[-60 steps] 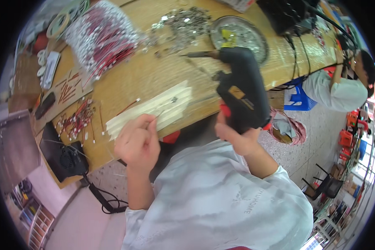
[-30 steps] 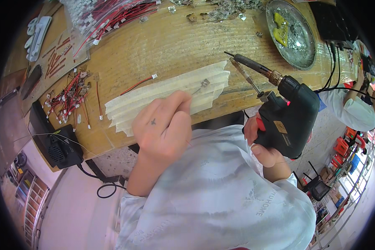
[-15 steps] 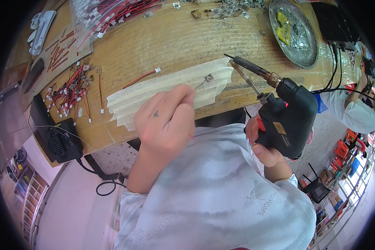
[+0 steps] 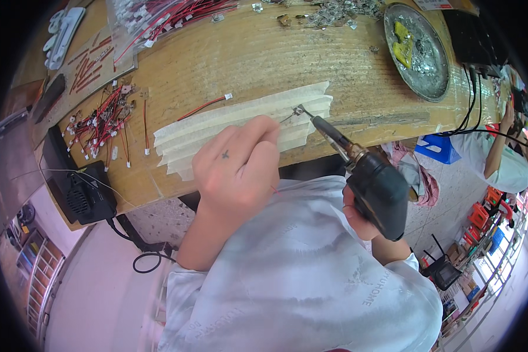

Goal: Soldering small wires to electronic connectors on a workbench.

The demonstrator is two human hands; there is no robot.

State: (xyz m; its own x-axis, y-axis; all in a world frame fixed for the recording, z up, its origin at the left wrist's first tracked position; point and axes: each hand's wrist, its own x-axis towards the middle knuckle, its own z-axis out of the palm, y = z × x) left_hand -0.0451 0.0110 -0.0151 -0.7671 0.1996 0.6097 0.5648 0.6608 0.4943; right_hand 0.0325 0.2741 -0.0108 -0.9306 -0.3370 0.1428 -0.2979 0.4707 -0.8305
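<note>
My right hand [image 4: 361,217] grips a black soldering gun [image 4: 381,190], its tip slanting up and left. The tip meets or nearly meets a small metal part [image 4: 299,110] on strips of cream masking tape [image 4: 217,132]. My left hand [image 4: 237,167] is closed, resting by the tape, its fingertips pinching a thin dark wire that runs to the metal part. A bit of red wire shows below that hand; the fingers hide most of what they hold. Just beyond the tape lies a red-and-black wire [image 4: 205,107] with a white connector.
Wired connectors [image 4: 102,120] lie heaped at left, near a black fan-vented box [image 4: 85,196]. A bag of red leads [image 4: 158,17] and small metal pieces [image 4: 346,12] are at the back. At far right stands a metal dish [image 4: 428,64] with yellow sponge. Another person [image 4: 504,158] sits beyond.
My right hand has swung the soldering gun left and down, bringing its tip to the small metal part. My left hand stays nearly still, pinching the wire.
</note>
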